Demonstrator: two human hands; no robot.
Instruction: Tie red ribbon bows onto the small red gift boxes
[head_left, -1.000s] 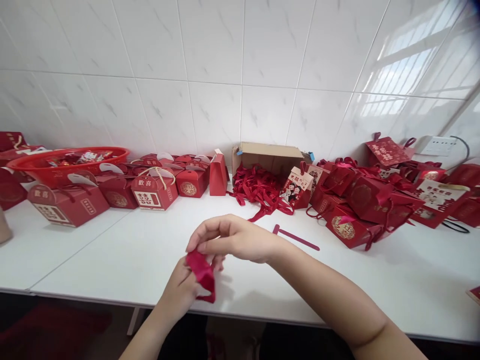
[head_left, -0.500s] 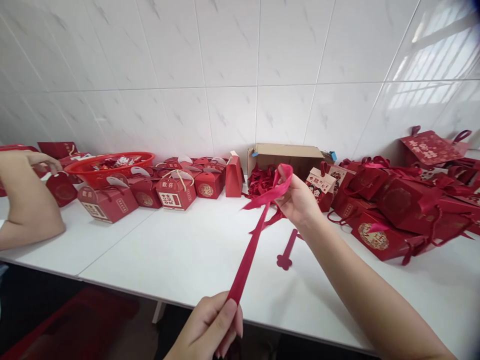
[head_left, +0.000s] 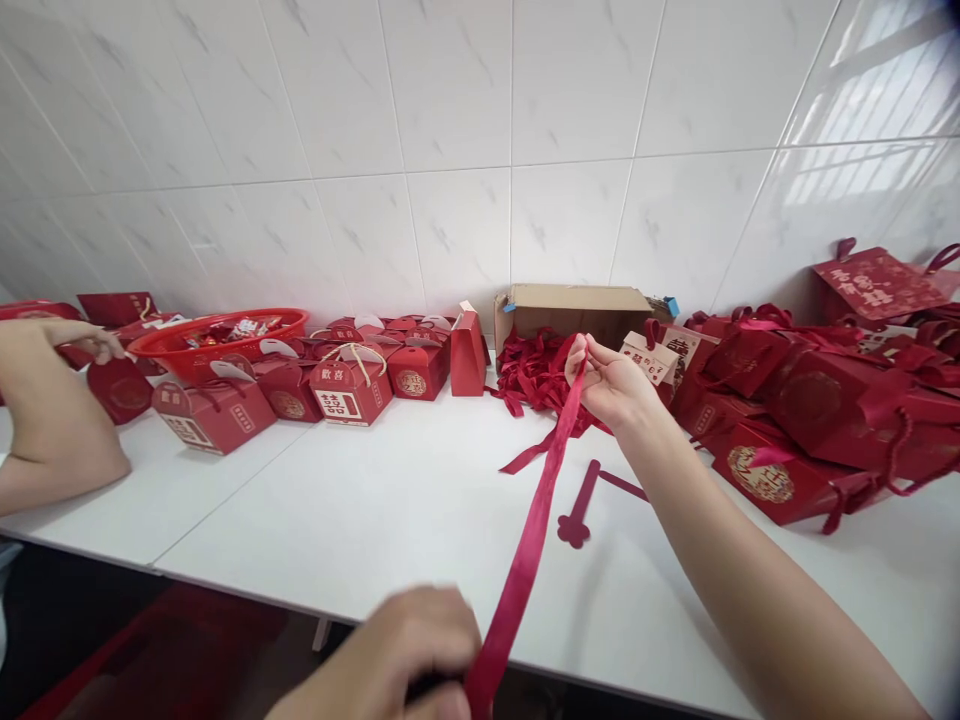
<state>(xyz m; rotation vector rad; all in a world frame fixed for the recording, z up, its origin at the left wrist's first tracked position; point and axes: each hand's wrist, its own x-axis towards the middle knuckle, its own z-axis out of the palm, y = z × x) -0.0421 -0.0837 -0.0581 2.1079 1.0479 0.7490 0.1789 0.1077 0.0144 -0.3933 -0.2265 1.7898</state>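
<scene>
A long crimson ribbon (head_left: 534, 540) stretches diagonally above the white table. Its far end is pinched between the thumb and fingers of my right hand (head_left: 619, 385), in front of the cardboard box. My left hand (head_left: 390, 650), blurred by motion, is curled at the ribbon's near end by the table's front edge; part of its grip is out of frame. More ribbons (head_left: 532, 372) spill in a tangled heap out of the cardboard box (head_left: 577, 297). Below my right hand lies a dark red strip with a flower-shaped end (head_left: 574, 528).
Red gift boxes (head_left: 217, 412) stand in rows at left, with a red basin (head_left: 161, 345) of wrapped sweets behind. A heap of ribboned boxes (head_left: 832, 400) fills the right. Another person's arm (head_left: 64, 430) rests at the far left. A tiled wall (head_left: 457, 90) runs behind.
The loop of ribbon near my right hand is gone, and the ribbon now runs straight from its fingertips. My left hand has shifted down and left, turning knuckles up.
</scene>
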